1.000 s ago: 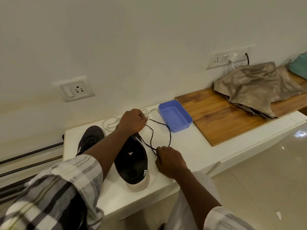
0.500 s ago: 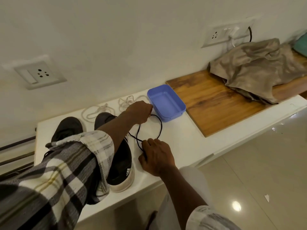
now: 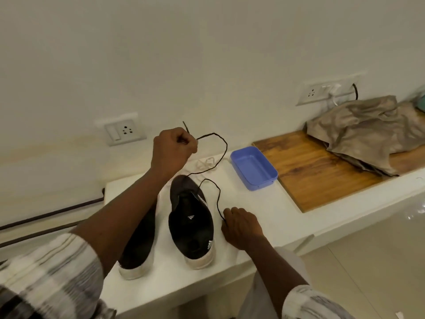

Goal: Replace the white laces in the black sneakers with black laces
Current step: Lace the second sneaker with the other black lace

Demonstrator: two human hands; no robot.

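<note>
Two black sneakers with white soles stand on a white ledge (image 3: 287,217). The right sneaker (image 3: 190,223) is in full view; my left forearm covers much of the left sneaker (image 3: 138,245). My left hand (image 3: 172,151) is raised above the shoes, closed on one end of a black lace (image 3: 219,146). The lace loops down past the right sneaker's toe to my right hand (image 3: 241,226), which pinches its other end on the ledge beside that shoe. White laces (image 3: 207,163) lie in a heap behind the shoes near the wall.
A blue plastic tray (image 3: 254,168) sits right of the shoes. Beyond it lies a wooden board (image 3: 310,171) with a crumpled beige cloth (image 3: 368,132). Wall sockets (image 3: 124,132) are behind. Tiled floor (image 3: 368,272) lies below the ledge edge.
My left hand has lifted up and away from the ledge, pulling the black lace into a taller loop. My right hand stays low beside the right sneaker, holding the other end.
</note>
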